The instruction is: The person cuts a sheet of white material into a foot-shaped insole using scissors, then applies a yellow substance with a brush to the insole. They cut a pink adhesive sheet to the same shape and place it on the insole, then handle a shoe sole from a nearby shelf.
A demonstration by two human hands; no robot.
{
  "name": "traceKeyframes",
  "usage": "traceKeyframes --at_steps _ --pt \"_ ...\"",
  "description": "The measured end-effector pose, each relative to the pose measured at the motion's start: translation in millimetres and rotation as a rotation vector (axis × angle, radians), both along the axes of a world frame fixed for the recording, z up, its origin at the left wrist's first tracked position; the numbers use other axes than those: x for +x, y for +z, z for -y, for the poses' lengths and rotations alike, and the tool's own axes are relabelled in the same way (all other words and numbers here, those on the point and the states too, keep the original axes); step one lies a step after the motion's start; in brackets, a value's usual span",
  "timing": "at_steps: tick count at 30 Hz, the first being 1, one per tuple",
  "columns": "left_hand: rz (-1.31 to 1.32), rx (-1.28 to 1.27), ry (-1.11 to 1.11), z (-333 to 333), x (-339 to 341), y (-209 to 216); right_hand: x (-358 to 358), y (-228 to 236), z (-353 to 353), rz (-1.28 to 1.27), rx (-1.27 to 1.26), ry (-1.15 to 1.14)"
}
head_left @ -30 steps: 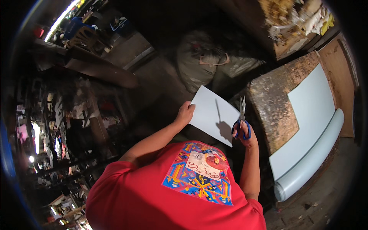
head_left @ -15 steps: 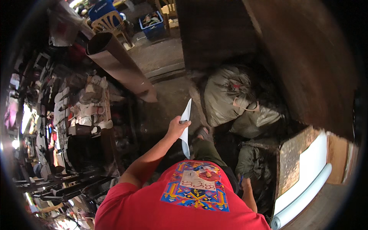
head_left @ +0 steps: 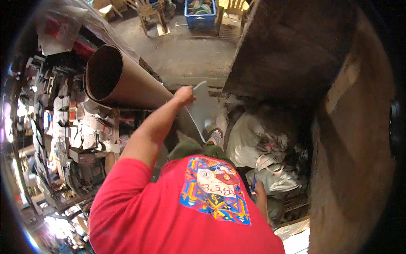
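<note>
My left hand (head_left: 185,96) is stretched forward and closed on a thin, flexible pale grey sheet (head_left: 205,103). The sheet hangs from the fingers, with a white edge curving down toward my sandalled foot (head_left: 217,134). Down by my right side, my right hand (head_left: 259,189) is wrapped around a slim blue-handled tool (head_left: 253,184). A narrow part of the tool sticks out past the fingers; its exact kind is too small to make out. Close to the right hand lie stuffed pale sacks (head_left: 244,144).
A large brown roll (head_left: 141,82) leans left of my left arm. Shelves crowded with shoe-shaped items (head_left: 91,131) line the left. Dark boards (head_left: 292,46) rise at the right. Farther off are a blue crate (head_left: 200,20) and wooden chairs (head_left: 149,12). A white sheet (head_left: 296,242) shows lower right.
I have moved forward toward the lit floor. My left hand has swung out ahead and to the left with the sheet, which now shows its broad face. The right hand still grips the blue-handled tool.
</note>
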State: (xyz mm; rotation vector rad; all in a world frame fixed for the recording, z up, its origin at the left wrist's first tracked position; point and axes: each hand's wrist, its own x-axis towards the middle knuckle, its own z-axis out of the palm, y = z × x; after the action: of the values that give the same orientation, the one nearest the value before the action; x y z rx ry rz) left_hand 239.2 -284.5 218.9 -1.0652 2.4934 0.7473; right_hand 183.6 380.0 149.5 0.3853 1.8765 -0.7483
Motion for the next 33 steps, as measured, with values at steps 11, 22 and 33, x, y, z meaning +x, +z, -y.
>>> traceKeyframes --at_steps 11,22,33 --pt "0.376 -0.033 -0.009 288 -117 -78 -145 70 158 -0.150 0.186 0.599" --pt "0.314 0.375 0.244 463 -178 -131 -251 84 474 -0.064 0.208 0.333" --pt "-0.097 0.298 -0.114 498 -369 21 -351 41 634 -0.066 0.103 0.172"
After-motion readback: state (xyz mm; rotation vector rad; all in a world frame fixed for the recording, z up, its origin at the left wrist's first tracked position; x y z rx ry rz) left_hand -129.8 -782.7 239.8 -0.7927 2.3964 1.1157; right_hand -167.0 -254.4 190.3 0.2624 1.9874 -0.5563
